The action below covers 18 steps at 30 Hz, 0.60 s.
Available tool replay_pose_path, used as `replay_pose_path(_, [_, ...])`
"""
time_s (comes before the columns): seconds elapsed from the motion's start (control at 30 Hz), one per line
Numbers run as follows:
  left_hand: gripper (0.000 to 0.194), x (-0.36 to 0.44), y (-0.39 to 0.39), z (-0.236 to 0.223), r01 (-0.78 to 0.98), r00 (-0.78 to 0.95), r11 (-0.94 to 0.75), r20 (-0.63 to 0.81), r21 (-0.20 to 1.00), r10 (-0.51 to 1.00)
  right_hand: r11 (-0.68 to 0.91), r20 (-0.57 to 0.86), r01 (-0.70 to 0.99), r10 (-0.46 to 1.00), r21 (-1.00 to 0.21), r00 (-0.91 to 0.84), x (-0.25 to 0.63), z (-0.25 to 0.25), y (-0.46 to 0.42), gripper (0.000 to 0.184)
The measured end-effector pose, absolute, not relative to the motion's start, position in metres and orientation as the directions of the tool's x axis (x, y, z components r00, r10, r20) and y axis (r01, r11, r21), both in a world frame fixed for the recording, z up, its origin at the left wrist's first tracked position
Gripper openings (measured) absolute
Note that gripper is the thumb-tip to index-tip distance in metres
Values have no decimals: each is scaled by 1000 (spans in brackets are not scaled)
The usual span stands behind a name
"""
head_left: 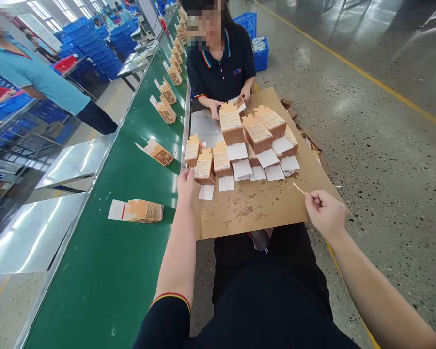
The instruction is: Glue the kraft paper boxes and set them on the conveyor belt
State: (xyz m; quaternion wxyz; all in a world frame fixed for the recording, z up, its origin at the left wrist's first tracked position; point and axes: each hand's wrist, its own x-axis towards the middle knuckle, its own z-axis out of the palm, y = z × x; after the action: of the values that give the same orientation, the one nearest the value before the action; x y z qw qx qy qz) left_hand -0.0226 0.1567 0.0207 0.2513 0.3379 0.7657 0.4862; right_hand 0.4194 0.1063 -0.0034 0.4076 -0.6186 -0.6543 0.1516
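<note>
My left hand is at the left edge of the cardboard sheet, its fingers closed against the side of a small brown carton with a raised white flap. How firmly it grips is partly hidden. Between the fingertips of my right hand is a thin cotton swab, pointing left over the sheet's right side. Several more cartons with open tops, such as one carton, are grouped on the sheet, their white flaps hanging toward me. Dark wet-looking smudges mark the bare cardboard.
Along my left runs a green conveyor belt carrying a row of cartons, the nearest carton lying on its side. Across the sheet, a co-worker handles a carton. Blue crates stand behind; metal tables are beyond the belt.
</note>
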Motion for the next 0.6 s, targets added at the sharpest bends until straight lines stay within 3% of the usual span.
replay_pose_path(0.13, [31, -18, 182, 25, 313, -592, 472, -219, 825, 776, 153, 320, 755, 944, -638, 80, 420, 6, 142, 37])
replay_pose_path(0.3, [39, -22, 102, 12, 338, -588, 462, -199, 820, 784, 104, 170, 844, 985, -526, -16, 415, 18, 185, 29])
replay_pose_path(0.43, [54, -16, 33, 3, 36, -521, 327, -261, 944, 813, 67, 11, 911, 998, -408, -69, 406, 23, 216, 30])
replay_pose_path(0.5, [64, -9, 14, 2, -159, -443, 261, -305, 952, 843, 59, -36, 925, 996, -375, -79, 406, 24, 227, 32])
replay_pose_path(0.6, [69, 3, 4, 1, -284, -393, 222, -325, 933, 860, 71, -33, 913, 995, -403, -92, 416, 26, 232, 37])
